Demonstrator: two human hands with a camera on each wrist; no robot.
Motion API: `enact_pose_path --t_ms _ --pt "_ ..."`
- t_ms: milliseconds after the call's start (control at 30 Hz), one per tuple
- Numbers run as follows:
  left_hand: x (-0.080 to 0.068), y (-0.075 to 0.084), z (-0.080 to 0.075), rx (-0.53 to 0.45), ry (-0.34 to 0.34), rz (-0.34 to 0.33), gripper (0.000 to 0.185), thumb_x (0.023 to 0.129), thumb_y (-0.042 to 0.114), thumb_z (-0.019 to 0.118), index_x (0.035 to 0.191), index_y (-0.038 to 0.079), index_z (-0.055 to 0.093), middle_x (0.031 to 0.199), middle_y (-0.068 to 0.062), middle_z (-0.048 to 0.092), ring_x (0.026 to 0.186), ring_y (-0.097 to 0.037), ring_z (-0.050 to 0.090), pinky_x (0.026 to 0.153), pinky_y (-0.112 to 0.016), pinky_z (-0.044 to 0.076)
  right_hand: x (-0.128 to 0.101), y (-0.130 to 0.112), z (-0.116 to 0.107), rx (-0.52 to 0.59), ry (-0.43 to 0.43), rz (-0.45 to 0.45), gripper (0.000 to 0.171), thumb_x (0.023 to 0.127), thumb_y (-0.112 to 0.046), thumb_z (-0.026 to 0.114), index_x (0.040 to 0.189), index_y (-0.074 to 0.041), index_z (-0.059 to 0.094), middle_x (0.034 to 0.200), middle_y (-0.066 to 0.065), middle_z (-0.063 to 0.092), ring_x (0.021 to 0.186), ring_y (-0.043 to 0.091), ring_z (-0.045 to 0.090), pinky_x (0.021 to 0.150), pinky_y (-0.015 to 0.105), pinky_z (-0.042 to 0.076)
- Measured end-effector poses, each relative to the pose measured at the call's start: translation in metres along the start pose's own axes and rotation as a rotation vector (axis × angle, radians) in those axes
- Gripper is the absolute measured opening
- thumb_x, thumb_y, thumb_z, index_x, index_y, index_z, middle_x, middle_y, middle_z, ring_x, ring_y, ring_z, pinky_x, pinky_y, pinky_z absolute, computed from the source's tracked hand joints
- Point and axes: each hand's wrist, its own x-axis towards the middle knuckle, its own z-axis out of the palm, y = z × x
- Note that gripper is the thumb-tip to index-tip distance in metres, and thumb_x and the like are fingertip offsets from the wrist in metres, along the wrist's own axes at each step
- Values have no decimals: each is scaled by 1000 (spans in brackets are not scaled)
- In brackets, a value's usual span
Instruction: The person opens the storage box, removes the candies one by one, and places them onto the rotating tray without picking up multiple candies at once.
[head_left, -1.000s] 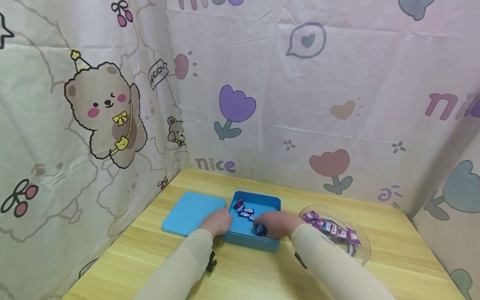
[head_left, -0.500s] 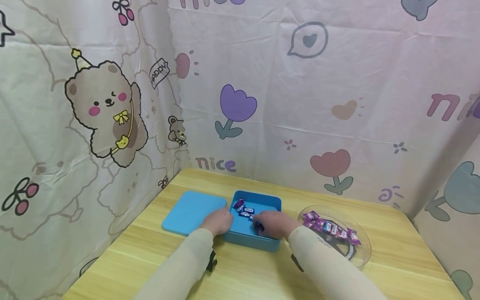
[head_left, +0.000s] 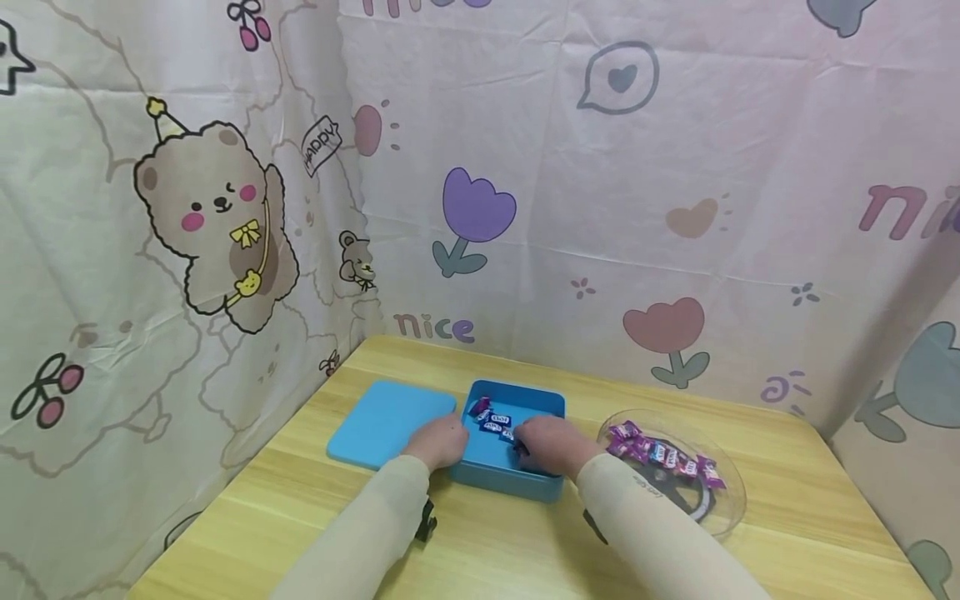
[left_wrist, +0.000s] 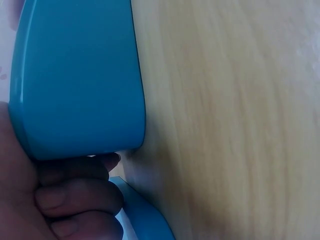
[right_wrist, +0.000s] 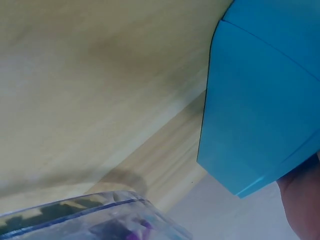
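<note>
A blue rectangular box (head_left: 504, 482) stands on the table with several small wrapped candies (head_left: 492, 427) inside, mostly toward its left half. My left hand (head_left: 441, 442) grips the box's left wall; in the left wrist view its fingers (left_wrist: 82, 196) curl along the outside of the box. Over the front right of the box, my right hand (head_left: 551, 443) reaches down inside and pinches a dark purple wrapped candy (head_left: 519, 451), mostly covered by the fingers. In the right wrist view, only part of that hand (right_wrist: 302, 200) shows past the box wall.
Left of the box lies a flat blue lid (head_left: 386, 421), partly behind my left hand. To the right, a clear round dish (head_left: 731, 500) holds several purple, blue and pink wrapped candies (head_left: 671, 458). My right sleeve passes over its near left side. Printed cloth (head_left: 570, 208) hangs behind the table.
My right hand shifts slightly within the box, and the candy at its fingertips has moved a little up toward the other candies. The left hand stays on the box wall.
</note>
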Motion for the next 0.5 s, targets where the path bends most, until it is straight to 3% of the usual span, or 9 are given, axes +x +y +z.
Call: enact_pose_path --t_ms 267,500 --pt "0 1 -1 -7 -4 -11 30 105 19 42 92 4 65 102 -9 62 82 -25 54 83 -46 49 -3 2 -6 -43 85 -25 9 93 -28 75 97 -21 70 79 -11 60 71 11 54 74 30 51" --pt "0 1 0 8 1 -8 30 105 19 42 100 1 66 109 -11 64 84 -25 54 86 -48 50 -9 10 -19 -67 201 -5 16 90 -33 78 100 -23 71 87 -11 63 75 9 55 75 31 53"
